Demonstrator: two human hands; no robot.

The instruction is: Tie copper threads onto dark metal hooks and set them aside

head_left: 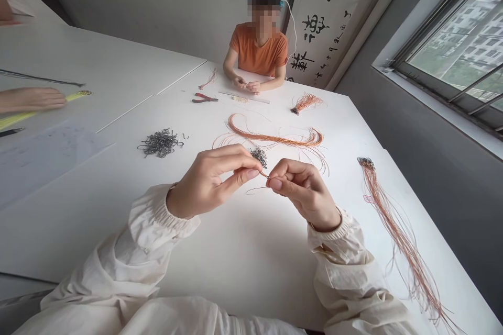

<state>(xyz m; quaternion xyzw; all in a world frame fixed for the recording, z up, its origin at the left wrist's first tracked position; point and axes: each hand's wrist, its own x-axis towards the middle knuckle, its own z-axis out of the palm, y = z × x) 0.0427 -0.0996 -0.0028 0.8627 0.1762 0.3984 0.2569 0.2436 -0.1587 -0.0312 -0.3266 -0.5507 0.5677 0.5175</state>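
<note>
Between my two hands a short twisted copper-coloured wire is stretched over the white table. My left hand pinches its left end between thumb and forefinger. At the other end, the thumb and forefinger of my right hand close on a tiny dark piece, too small to make out. Just behind my fingertips lies a small pile of dark metal bits. A long bundle of copper-coloured wire lies beyond it, with loose strands curling out. One thin loose strand shows below the held wire.
A pile of dark hooks lies at left. Along the right edge stretches a long wire bundle. Red-handled pliers and a short wire bunch lie near a seated person. Another person's hand is at far left.
</note>
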